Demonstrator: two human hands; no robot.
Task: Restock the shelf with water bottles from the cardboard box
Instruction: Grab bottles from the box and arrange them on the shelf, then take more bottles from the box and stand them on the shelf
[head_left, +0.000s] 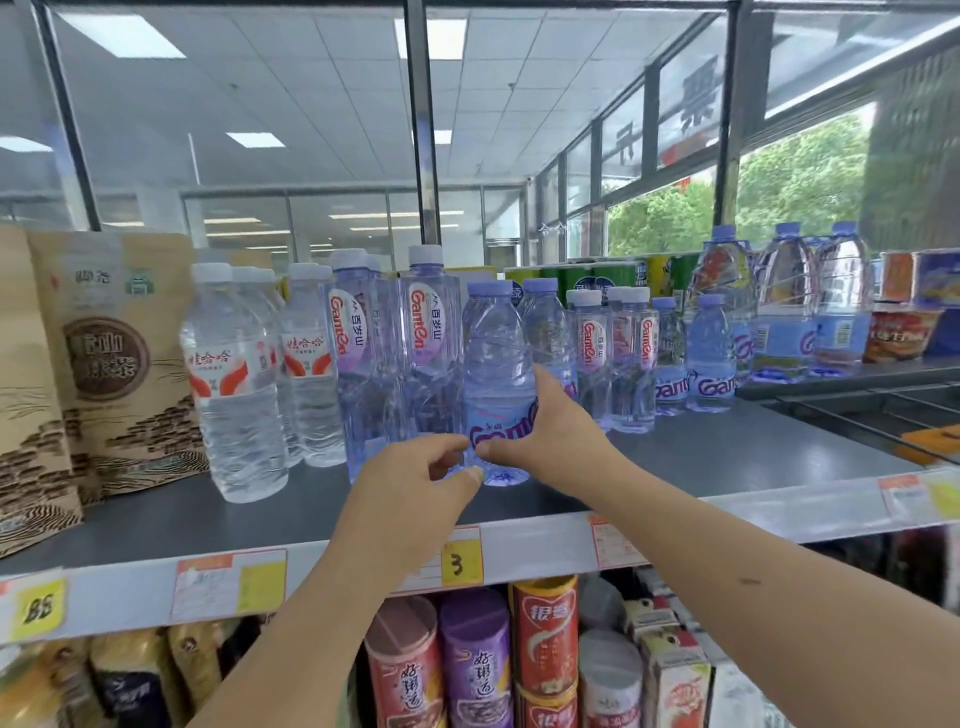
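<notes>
Thin plastic bottle (493, 353), full: likely heavy, squashy | right hand (540, 431) wraps label band, soundest hold | left hand (410, 478) curled by base, grip unclear

bottle (493, 353) label half behind right hand (545, 431), price tags (228, 582) blurred

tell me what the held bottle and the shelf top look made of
The held bottle: clear, blue-tinted glossy plastic; its ribbed wall is see-through and catches glints. The shelf top: smooth matte grey, probably painted metal, though laminate is possible.
</notes>
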